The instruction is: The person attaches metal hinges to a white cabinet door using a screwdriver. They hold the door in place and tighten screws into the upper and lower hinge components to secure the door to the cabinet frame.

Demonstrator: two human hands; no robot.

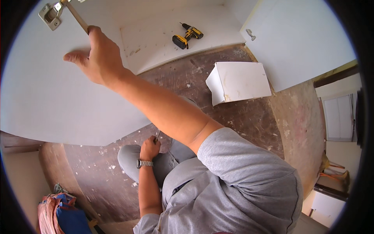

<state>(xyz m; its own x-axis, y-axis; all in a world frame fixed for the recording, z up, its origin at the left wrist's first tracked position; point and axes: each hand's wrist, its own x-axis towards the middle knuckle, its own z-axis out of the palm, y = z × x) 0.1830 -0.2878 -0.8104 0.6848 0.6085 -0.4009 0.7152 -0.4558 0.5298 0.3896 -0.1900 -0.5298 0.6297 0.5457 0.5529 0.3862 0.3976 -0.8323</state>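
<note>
My right hand [97, 58] reaches up to the far left, at the edge [78, 17] of a white cabinet panel. Its thumb stretches out over the white cabinet door [58, 93], while the other fingers are bent at the edge and mostly hidden. Above it, a metal hinge [50, 16] is fixed to the door. Low over my bent left knee, my left hand [150, 147] is closed on a thin-shafted tool [157, 135]; most of the tool is hidden in the fist. A metal watch sits on that wrist.
A yellow and black cordless drill [189, 36] lies on the white cabinet floor. A bent white board [243, 81] stands on the stained brown floor, beside another open cabinet door [304, 43] at right. Red and blue bags [64, 212] lie at the lower left.
</note>
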